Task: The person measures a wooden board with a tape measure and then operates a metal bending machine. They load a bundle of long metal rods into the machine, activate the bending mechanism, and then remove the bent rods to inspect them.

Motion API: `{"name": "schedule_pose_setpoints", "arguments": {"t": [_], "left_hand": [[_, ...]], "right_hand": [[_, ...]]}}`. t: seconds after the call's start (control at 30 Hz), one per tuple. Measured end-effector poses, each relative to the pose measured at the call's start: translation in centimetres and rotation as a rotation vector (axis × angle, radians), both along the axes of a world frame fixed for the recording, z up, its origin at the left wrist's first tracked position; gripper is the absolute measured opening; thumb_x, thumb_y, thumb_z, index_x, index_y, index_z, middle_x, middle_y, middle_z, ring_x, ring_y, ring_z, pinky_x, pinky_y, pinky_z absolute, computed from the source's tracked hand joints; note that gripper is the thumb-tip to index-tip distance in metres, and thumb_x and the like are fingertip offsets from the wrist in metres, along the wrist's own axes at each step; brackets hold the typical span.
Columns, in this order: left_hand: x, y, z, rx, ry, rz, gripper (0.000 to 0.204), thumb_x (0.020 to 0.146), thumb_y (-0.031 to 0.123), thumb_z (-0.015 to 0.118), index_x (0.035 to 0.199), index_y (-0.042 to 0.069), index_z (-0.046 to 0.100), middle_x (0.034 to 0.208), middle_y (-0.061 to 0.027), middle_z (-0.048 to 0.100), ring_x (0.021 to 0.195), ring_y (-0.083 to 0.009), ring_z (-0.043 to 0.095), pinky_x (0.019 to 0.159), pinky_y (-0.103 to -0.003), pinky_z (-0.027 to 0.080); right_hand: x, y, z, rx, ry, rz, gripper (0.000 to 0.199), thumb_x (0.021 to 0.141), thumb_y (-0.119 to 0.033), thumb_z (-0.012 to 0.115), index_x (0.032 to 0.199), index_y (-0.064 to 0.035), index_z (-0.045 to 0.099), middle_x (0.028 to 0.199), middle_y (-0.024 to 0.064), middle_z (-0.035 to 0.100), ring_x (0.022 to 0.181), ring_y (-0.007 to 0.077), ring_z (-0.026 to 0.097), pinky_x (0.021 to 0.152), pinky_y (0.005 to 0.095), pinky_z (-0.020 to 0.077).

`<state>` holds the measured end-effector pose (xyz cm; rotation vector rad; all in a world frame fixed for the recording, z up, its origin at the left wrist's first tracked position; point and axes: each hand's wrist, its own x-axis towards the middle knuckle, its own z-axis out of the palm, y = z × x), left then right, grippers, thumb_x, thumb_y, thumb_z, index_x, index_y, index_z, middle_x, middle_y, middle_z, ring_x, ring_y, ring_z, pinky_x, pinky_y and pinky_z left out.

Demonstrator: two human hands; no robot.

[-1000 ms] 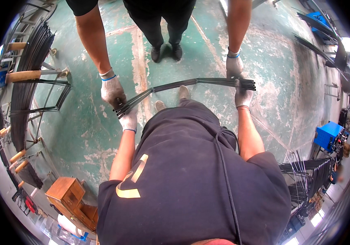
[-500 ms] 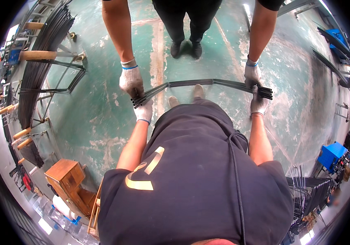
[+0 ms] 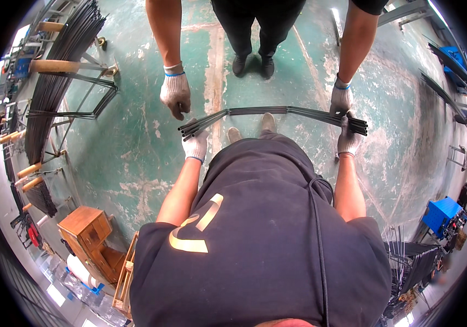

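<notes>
Across the front of my body runs a bundle of thin black bent tubes [image 3: 258, 110], with several open ends showing at both sides. My left hand [image 3: 195, 146], in a whitish glove, is closed round the bundle's left end. At the right end my gloved right hand [image 3: 349, 137] grips it, thumb on top. A co-worker faces me. That person's gloved hand [image 3: 175, 95] on the left hangs just above the tubes, apart from them, with its fingers curled. The co-worker's other gloved hand [image 3: 341, 101] is at the bundle's right end, by my right thumb.
Many long black tubes [image 3: 61, 71] hang on a rack with padded arms [image 3: 53, 66] at the left. A wooden cabinet [image 3: 87, 231] stands at lower left beside a pallet [image 3: 126, 272]. A blue box [image 3: 442, 212] is at right. The green floor [image 3: 135, 158] is worn.
The co-worker's hand on the left has let go of the tubes and lifted away from them. My two hands still hold the bundle; the whole view has shifted slightly.
</notes>
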<state>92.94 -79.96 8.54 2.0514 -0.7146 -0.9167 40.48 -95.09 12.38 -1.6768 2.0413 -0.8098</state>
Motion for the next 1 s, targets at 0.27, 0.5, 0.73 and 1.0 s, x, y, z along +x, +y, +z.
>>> {"name": "schedule_pose_setpoints", "arguments": {"t": [0.27,0.5,0.73,1.0], "left_hand": [[0.0,-0.7,1.5,0.11,-0.162,-0.104,0.063,0.088,0.009,0.072,0.147,-0.003,0.054,0.135,-0.0175,0.07,0.125,-0.0246,0.067,0.11,-0.035,0.05],[0.3,-0.3,-0.2,0.072,-0.109,-0.057,0.061,0.088,0.008,0.072,0.146,-0.002,0.055,0.134,-0.017,0.07,0.125,-0.0245,0.068,0.109,-0.035,0.051],[0.8,0.0,-2.3,0.082,-0.103,-0.102,0.06,0.09,0.005,0.067,0.148,-0.002,0.052,0.137,-0.0161,0.069,0.128,-0.0232,0.065,0.113,-0.034,0.048],[0.5,-1.0,0.1,0.236,-0.216,-0.308,0.051,0.094,0.03,0.064,0.138,0.005,0.062,0.137,-0.0135,0.068,0.133,-0.0282,0.058,0.116,-0.039,0.041]], "right_hand": [[-0.4,-0.1,-0.4,0.017,0.057,0.001,0.049,0.106,-0.04,0.062,0.14,-0.0055,0.068,0.135,0.0197,0.07,0.129,0.0321,0.065,0.111,0.0408,0.0455],[-0.5,-0.1,-0.4,0.011,0.125,0.015,0.048,0.106,-0.04,0.062,0.14,-0.0055,0.068,0.134,0.0193,0.071,0.127,0.0309,0.066,0.111,0.0397,0.0457],[-0.3,0.0,-0.4,-0.032,0.025,0.009,0.044,0.106,-0.033,0.066,0.138,-0.0035,0.069,0.129,0.0182,0.073,0.121,0.0272,0.069,0.107,0.0375,0.0493],[-0.6,0.0,-1.2,-0.048,-0.148,-0.025,0.043,0.105,-0.028,0.069,0.137,0.0018,0.068,0.128,0.0167,0.074,0.118,0.0229,0.069,0.107,0.0362,0.0492]]}}
